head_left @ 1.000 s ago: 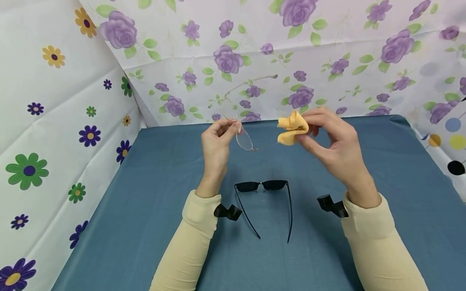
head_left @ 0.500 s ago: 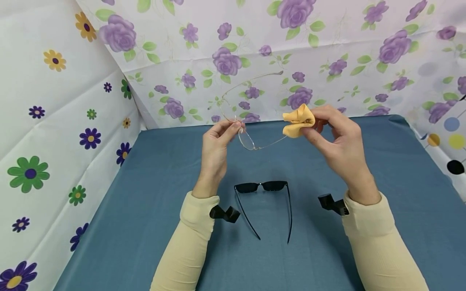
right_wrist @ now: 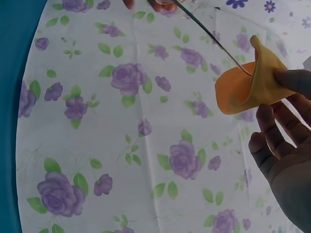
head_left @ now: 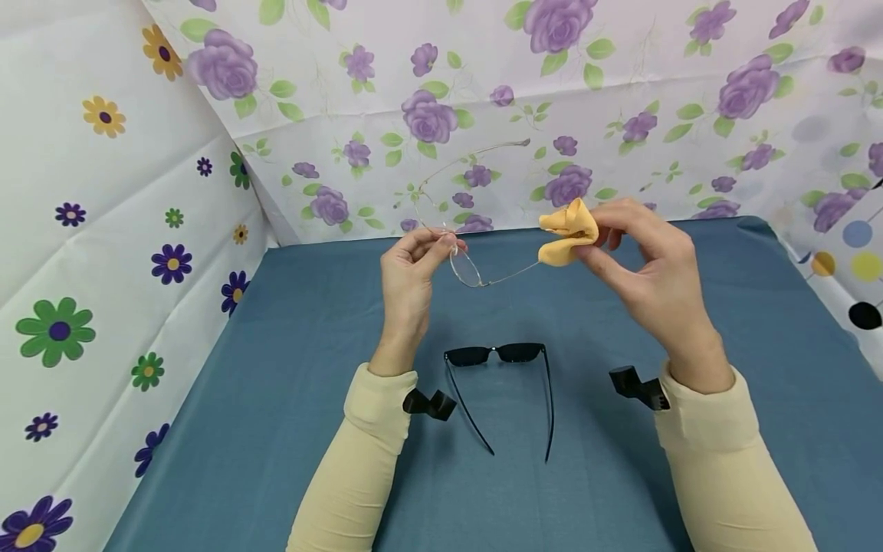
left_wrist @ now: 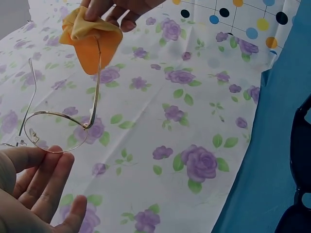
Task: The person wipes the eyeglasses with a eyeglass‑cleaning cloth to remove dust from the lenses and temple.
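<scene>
Above the blue table cloth (head_left: 276, 429), from the head view, can see the left hand (head_left: 411, 274) with thumb and fingers pinched on the thin wire glasses (head_left: 466, 269), near their bridge, in the air. Can see also the right hand (head_left: 646, 257), grasping a yellow cloth (head_left: 569, 232) between thumb and fingers, folded around one arm of these glasses. Can follow the other arm, free in the air, before the white curtain (head_left: 386, 69) with purple roses. Between the two sleeves (head_left: 366, 452), find the dark sunglasses (head_left: 519, 352), lying on the table cloth with arms unfolded. From the left wrist, see more closely the round rim, touched from beneath by the left hand, and the golden arm going up into the yellow cloth. Cannot tell the end of this arm, hidden in the folds. At the right edge, notice only a cut part of the sunglasses. From the right wrist, in dim light, see the yellow cloth held by the right thumb and fingers, opened like a small funnel. At the top edge, see some fingertips of the left hand, partly cut off.
</scene>
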### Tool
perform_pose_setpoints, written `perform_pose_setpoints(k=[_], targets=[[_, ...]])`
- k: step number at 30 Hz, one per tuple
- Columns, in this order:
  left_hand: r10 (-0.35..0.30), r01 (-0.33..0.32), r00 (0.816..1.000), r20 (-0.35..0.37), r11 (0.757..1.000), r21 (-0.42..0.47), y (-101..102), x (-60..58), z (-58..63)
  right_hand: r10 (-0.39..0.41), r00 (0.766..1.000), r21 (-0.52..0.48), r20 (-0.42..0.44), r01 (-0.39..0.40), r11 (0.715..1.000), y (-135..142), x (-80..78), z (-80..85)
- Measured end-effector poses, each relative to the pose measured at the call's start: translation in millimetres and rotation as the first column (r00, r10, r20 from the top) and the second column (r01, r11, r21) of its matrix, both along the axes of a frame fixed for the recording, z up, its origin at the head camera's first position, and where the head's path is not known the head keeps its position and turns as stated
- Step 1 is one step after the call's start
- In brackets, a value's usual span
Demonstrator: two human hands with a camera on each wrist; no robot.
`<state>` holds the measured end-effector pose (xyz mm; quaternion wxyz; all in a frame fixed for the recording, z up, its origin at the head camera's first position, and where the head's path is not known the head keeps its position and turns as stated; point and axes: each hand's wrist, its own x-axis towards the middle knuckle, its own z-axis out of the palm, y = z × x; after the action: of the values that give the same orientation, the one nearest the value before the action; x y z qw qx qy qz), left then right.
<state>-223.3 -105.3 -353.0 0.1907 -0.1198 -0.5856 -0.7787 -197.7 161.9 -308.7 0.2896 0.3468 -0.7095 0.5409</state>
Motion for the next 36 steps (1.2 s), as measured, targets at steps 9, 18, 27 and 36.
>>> perform_pose_setpoints(k=[9, 18, 27, 36], targets=[[-0.018, 0.019, 0.999, -0.049, 0.999, 0.033, -2.2, -0.8, -0.9, 0.15, 0.988, -0.391, -0.029, -0.15, 0.908, -0.4, 10.5, 13.6], [0.014, 0.007, 0.988, -0.154, 0.991, 0.135, 0.4, 0.3, -2.1, 0.127, 0.973, -0.154, -0.194, -0.158, 0.975, -18.7, 58.6, 28.9], [0.054, -0.007, 0.95, -0.306, 0.988, 0.152, 6.4, 1.9, -3.7, -0.045, 0.972, 0.535, -0.231, 0.166, 0.828, -50.2, 68.3, 12.8], [0.067, -0.03, 0.946, -0.316, 0.992, 0.119, 9.1, -0.3, -6.4, -0.148, 0.957, 0.535, -0.248, 0.263, 0.803, -68.1, 57.5, -4.8]])
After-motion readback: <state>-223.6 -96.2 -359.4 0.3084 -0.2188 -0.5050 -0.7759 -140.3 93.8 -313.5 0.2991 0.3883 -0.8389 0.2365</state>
